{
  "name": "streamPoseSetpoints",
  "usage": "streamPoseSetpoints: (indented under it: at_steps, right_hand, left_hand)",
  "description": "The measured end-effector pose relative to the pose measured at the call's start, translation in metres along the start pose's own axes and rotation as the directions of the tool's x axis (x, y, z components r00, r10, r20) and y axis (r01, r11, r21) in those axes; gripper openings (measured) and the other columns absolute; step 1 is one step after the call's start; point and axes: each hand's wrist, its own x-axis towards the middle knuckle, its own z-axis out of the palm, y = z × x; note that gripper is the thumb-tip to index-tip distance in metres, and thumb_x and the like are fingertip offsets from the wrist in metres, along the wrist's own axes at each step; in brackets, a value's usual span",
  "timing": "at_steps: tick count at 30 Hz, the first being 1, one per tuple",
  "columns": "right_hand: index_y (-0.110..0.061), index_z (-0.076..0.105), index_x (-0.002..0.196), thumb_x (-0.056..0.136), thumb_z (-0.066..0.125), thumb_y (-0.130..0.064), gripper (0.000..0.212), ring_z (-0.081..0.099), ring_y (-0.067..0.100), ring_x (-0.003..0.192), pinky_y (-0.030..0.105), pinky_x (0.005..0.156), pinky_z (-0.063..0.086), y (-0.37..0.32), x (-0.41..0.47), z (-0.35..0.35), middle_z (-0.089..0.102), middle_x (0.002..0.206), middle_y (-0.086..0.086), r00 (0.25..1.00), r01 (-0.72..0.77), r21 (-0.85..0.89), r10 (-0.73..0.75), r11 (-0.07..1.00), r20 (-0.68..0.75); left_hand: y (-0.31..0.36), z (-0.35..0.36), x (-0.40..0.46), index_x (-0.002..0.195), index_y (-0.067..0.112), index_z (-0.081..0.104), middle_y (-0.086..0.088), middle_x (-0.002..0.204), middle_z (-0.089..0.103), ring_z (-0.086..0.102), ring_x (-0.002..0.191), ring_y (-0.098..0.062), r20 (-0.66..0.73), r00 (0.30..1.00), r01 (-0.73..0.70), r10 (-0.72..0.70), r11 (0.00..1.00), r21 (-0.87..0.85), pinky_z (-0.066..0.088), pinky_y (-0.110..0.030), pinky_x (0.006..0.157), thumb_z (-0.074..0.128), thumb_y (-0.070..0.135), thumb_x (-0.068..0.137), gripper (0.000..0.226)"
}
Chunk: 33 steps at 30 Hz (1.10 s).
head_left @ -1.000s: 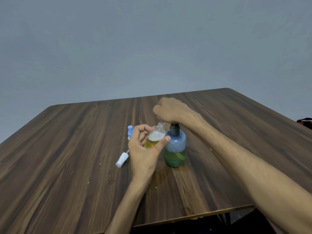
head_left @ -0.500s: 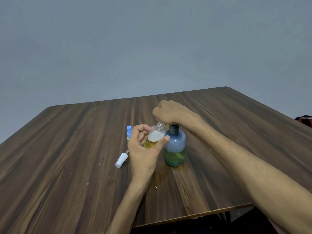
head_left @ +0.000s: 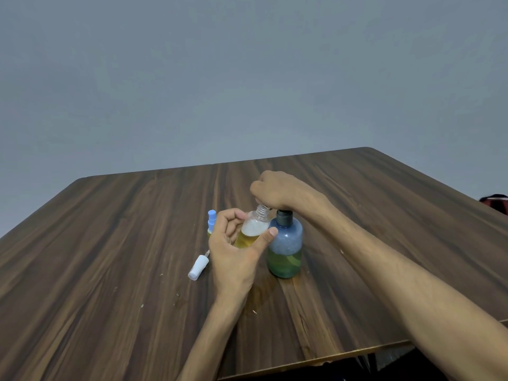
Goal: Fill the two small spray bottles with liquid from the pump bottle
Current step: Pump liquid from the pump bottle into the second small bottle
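Now: filling a small bottle at the pump bottle, head view.
Left hand has its grip curled round a clear uncapped bottle, tilted, part full of yellow liquid with foam on top, its threaded neck up beside the pump. Right hand is fisted over the pump head of the blue pump bottle, which stands on the bench with green liquid low inside. Behind the left hand stands a second bottle with a blue sprayer. A white sprayer cap lies on the bench just left.
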Motion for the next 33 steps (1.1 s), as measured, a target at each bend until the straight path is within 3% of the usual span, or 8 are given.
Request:
streamPoseSetpoints:
  at_steps: [8,18,23,29,33]
  right_hand:
    - [-0.013,0.058,0.078,0.096,0.042,-0.026,0.027,0.054,0.022,0.073,0.035,0.064,0.037,0.0001,-0.0013,0.0002,0.059,0.079,0.002,1.0,-0.002,-0.005,0.002,1.0,-0.008]
    - [-0.016,0.052,0.074,0.097,0.042,-0.027,0.028,0.051,0.022,0.071,0.034,0.06,0.035,0.0009,-0.0001,0.0013,0.056,0.077,0.001,1.0,-0.007,-0.016,0.007,1.0,0.007]
    - [-0.014,0.051,0.068,0.095,0.043,-0.026,0.031,0.05,0.02,0.066,0.033,0.057,0.031,-0.0018,-0.0001,-0.0064,0.058,0.073,0.001,0.998,0.042,-0.027,-0.043,0.999,-0.047]
    - [-0.014,0.057,0.075,0.096,0.043,-0.027,0.028,0.053,0.02,0.068,0.033,0.059,0.034,-0.0011,-0.0015,-0.0027,0.059,0.076,0.002,1.0,0.013,-0.031,-0.012,0.999,0.019]
    - [-0.013,0.059,0.073,0.092,0.044,-0.025,0.027,0.055,0.023,0.07,0.033,0.059,0.035,-0.001,0.0009,-0.0063,0.061,0.073,0.002,0.999,0.042,0.006,-0.041,0.999,-0.02]
  left_hand:
    - [0.0006,-0.0002,-0.0005,0.103,0.015,0.063,0.0,0.097,0.078,0.076,0.094,-0.016,0.005,1.0,-0.006,0.006,1.0,0.006,0.06,-0.027,0.083,0.099,0.01,0.066,0.052]
    - [0.0031,0.0006,-0.001,0.104,0.01,0.062,0.0,0.094,0.078,0.076,0.092,-0.015,0.008,1.0,-0.015,0.015,1.0,-0.005,0.06,-0.027,0.082,0.094,0.021,0.061,0.055]
    - [0.0012,-0.0006,-0.0005,0.103,0.011,0.062,0.003,0.092,0.079,0.076,0.088,-0.01,0.02,1.0,-0.017,0.017,1.0,0.008,0.059,-0.022,0.079,0.095,0.009,0.065,0.05]
    - [0.0013,0.0004,-0.0003,0.104,0.009,0.061,0.008,0.09,0.078,0.075,0.088,-0.008,0.025,1.0,-0.02,0.02,1.0,0.015,0.059,-0.02,0.078,0.095,0.005,0.067,0.05]
    - [0.0018,0.0002,-0.0005,0.103,0.011,0.062,0.008,0.09,0.078,0.075,0.087,-0.007,0.009,1.0,-0.019,0.019,1.0,0.017,0.059,-0.021,0.078,0.095,0.011,0.064,0.051]
